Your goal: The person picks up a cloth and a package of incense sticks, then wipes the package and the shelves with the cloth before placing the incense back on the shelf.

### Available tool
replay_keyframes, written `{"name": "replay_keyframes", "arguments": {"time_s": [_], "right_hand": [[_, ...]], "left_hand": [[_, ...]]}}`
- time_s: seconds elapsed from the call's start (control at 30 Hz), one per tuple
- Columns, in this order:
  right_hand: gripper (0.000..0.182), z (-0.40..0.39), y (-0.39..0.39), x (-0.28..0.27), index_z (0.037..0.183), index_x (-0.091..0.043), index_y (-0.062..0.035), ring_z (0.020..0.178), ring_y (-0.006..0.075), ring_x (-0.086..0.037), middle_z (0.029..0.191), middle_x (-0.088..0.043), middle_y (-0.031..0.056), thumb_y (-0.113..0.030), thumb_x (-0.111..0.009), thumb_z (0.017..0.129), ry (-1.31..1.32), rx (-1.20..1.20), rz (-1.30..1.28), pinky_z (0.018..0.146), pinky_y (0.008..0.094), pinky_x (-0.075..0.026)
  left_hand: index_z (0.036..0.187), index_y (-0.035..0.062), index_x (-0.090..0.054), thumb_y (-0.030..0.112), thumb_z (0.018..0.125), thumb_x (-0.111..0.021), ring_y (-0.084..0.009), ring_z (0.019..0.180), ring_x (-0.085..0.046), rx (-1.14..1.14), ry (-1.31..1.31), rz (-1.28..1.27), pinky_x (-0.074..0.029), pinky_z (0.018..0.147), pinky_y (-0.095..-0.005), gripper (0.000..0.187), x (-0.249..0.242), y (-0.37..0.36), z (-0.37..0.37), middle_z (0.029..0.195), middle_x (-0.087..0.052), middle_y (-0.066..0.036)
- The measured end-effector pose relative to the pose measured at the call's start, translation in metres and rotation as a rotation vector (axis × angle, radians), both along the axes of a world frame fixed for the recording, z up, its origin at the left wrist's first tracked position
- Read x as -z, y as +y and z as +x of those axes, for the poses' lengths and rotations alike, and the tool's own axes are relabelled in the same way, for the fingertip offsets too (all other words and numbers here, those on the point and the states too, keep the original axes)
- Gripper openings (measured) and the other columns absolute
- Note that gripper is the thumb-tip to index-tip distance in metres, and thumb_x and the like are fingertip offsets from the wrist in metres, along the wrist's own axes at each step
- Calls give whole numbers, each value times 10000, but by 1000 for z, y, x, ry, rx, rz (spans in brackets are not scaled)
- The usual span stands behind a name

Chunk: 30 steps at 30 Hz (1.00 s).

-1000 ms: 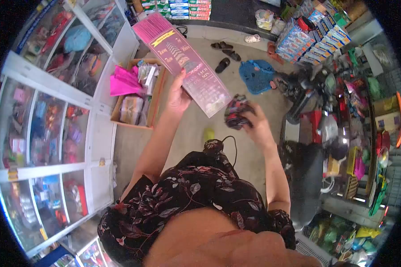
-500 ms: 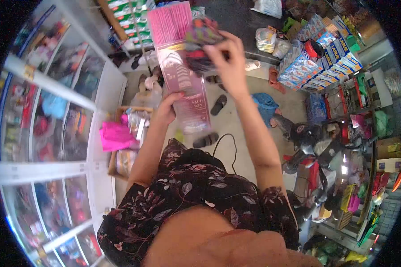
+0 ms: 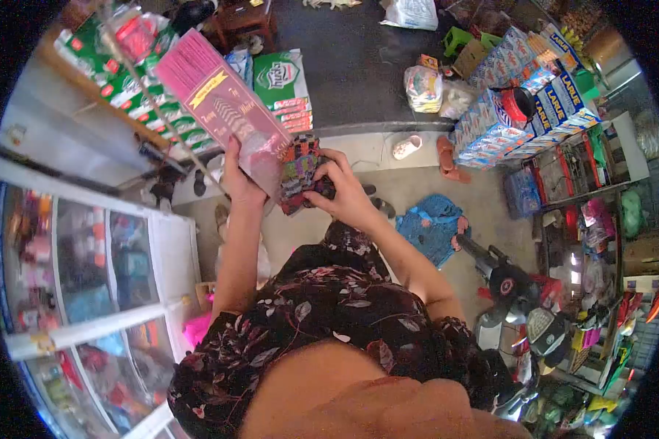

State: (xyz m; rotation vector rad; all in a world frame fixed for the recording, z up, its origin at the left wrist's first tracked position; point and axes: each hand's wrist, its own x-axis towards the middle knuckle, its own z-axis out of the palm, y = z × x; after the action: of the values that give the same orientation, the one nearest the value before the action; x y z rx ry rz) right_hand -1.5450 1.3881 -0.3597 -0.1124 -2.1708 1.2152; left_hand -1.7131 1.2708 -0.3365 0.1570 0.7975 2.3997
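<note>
A long pack of pink incense sticks [image 3: 231, 110] in a maroon printed wrapper tilts up to the left. My left hand [image 3: 243, 179] is closed around its lower part, with the thumb lying along the near edge. My right hand [image 3: 350, 194] pinches a crumpled patterned cloth [image 3: 300, 172] in red, black, green and purple. The cloth is right against the lower right end of the pack and hides part of it.
To the left stands a white-framed glass cabinet [image 3: 172, 300] filled with goods. Stacked LARUE boxes [image 3: 556, 106] and a blue cloth-like heap [image 3: 428, 230] are to the right. Green-white packs [image 3: 278, 80] lie ahead, beside a dark raised platform [image 3: 348, 88]. Sandals [image 3: 450, 157] rest near its edge.
The incense pack has swung to the left and tilted more. My right hand has brought the cloth down from the pack's upper side to its lower end. The view has turned as well.
</note>
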Motion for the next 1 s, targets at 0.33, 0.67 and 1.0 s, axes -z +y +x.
{"name": "replay_keyframes", "arguments": {"time_s": [0.33,0.67,1.0], "right_hand": [[534,-197,212,58,1113,-363,-44,1128,339,-439,1194,-410,205,-135,-700,710,2,-196,-73,963,373,-360],[440,-309,470,72,1094,-412,-46,963,214,-508,1046,-473,103,-36,-621,708,-260,-248,-490,869,313,-418],[614,-320,574,51,1383,-278,-167,1196,303,-464,1349,-396,82,-261,-615,879,99,-206,-1666,900,582,-463]], "left_hand": [[1279,43,-441,366,898,-540,-274,1076,-537,9,25,-71,-430,933,-427,509,30,191,-176,1199,-545,-120],[1317,85,-415,376,907,-508,-268,1159,-488,-57,70,-4,-384,989,-431,511,26,441,-322,1276,-501,-94],[1328,115,-401,475,886,-466,-280,1195,-449,108,82,-2,-369,996,-479,574,17,626,-348,1303,-463,-75]]}}
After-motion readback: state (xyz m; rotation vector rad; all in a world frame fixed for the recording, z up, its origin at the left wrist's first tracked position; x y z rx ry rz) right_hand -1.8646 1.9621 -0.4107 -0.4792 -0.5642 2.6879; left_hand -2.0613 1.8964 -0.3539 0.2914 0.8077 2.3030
